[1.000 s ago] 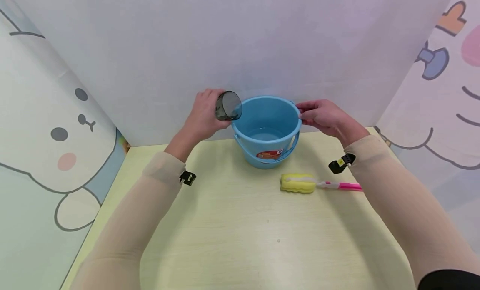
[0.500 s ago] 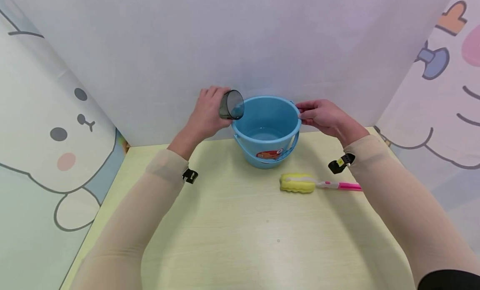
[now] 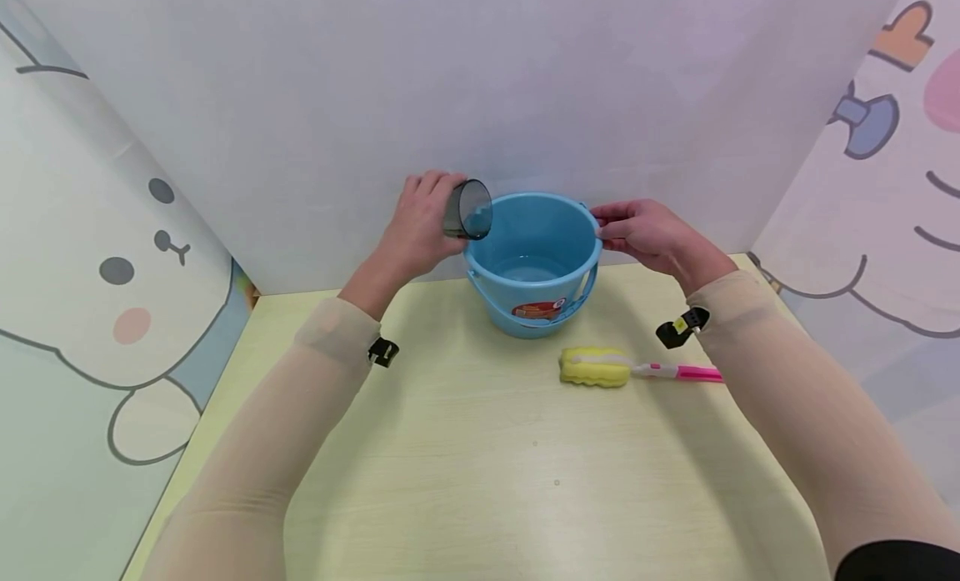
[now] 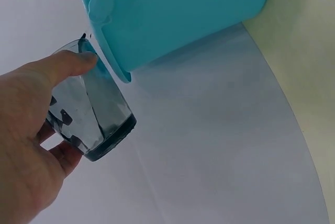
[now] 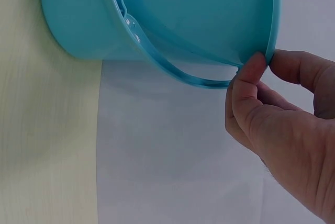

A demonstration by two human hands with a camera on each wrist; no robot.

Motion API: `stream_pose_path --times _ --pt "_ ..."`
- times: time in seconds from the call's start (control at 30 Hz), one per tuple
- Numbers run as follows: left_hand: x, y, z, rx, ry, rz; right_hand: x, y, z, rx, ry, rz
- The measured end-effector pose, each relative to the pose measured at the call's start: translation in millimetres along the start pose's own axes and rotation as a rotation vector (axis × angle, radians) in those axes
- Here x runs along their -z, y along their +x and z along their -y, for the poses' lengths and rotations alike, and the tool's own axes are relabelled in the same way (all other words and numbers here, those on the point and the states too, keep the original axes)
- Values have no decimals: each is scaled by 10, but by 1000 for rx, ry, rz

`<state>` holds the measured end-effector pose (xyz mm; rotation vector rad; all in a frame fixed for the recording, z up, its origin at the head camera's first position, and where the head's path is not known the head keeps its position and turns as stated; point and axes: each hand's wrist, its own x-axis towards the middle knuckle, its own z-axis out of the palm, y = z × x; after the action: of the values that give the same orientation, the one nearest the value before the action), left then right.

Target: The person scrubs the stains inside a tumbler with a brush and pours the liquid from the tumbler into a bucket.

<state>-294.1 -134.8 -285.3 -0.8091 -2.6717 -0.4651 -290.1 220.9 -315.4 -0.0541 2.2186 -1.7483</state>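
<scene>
My left hand [image 3: 422, 224] grips a dark tinted clear glass [image 3: 468, 210], tilted with its mouth toward the blue bucket [image 3: 538, 295]. In the left wrist view the glass [image 4: 94, 103] has its thick base lower right, thumb along its side, close by the bucket's rim. The bucket stands upright at the table's back edge, with shallow water showing at its bottom. At the bucket's right side my right hand [image 3: 651, 235] pinches the rim. The right wrist view shows its thumb and fingers on the rim beside the handle [image 5: 204, 82].
A yellow sponge brush [image 3: 596, 367] with a pink and white handle lies on the table [image 3: 480, 448] in front of the bucket, partly behind the right sleeve. A pale wall [image 3: 480, 81] rises right behind the bucket; side panels carry cartoon prints.
The left hand has moved slightly right with the glass, tipping it further so its mouth overlaps the bucket's left rim. The right hand and bucket stay put.
</scene>
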Motion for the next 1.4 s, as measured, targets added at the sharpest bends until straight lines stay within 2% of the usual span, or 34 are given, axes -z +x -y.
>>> stream_pose_path --times 1.4 --pt "41 63 -53 -52 95 15 -7 -5 18 5 -20 4"
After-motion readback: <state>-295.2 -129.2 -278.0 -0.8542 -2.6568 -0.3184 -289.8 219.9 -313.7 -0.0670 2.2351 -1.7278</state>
